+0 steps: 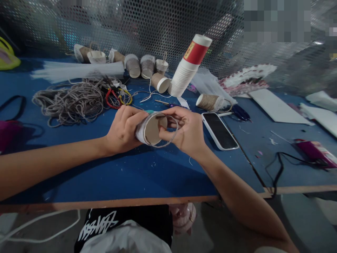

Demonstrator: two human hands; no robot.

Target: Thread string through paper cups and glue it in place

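A paper cup (152, 131) with a whitish wrapped outside is held on its side above the table, its bare brown inside facing me. My left hand (126, 127) is closed around the cup's left side. My right hand (187, 133) is at its right rim, thumb at the mouth and index finger along the upper edge; the other fingers are curled and partly hidden. A loop of thin grey cord (168, 142) runs from the rim across my right fingers. Behind the cup lie a purple-handled pointed tool (172, 104) and red-and-yellow-handled scissors (113, 99).
A tangled pile of grey cord (71, 100) lies left. A tall leaning stack of paper cups (185, 72) and several cord-wrapped cups (133, 66) stand at the back by the perforated metal screen (158, 24). Right of my hand lies a phone (220, 131).
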